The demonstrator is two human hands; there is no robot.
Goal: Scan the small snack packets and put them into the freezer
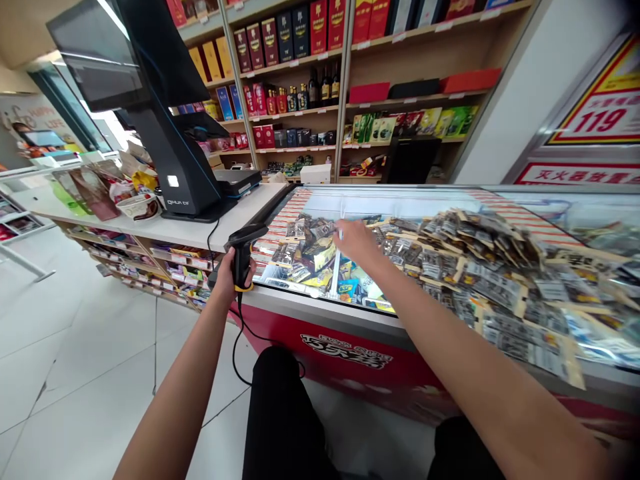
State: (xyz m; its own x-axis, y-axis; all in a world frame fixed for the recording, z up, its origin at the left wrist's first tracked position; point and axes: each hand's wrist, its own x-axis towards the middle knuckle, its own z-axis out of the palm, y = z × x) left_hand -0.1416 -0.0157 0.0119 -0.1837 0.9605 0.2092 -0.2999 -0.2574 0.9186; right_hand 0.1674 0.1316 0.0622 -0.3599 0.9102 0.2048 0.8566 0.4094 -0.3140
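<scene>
My left hand (pixel 231 275) is wrapped round the handle of a black barcode scanner (pixel 243 252), held at the near left corner of a glass-topped chest freezer (pixel 280 293). A black cable hangs from the scanner's grip. My right hand (pixel 357 243) is over the glass, its fingers drawn together and pointing left. Their tips meet the edge of some small snack packets (pixel 323 229); whether one is pinched between them is hidden and slightly blurred. To the right, a large heap of flat packets (pixel 475 260) with dark fronts and tan edges covers the glass.
A black checkout terminal (pixel 183 160) stands on the white counter (pixel 245 200) at left, beside a white tub (pixel 139 207) and bags. Behind the freezer are shelves (pixel 295 67) of boxes and bottles. Colourful frozen goods show through the glass. My knees are close to the freezer's red front (pixel 280 333).
</scene>
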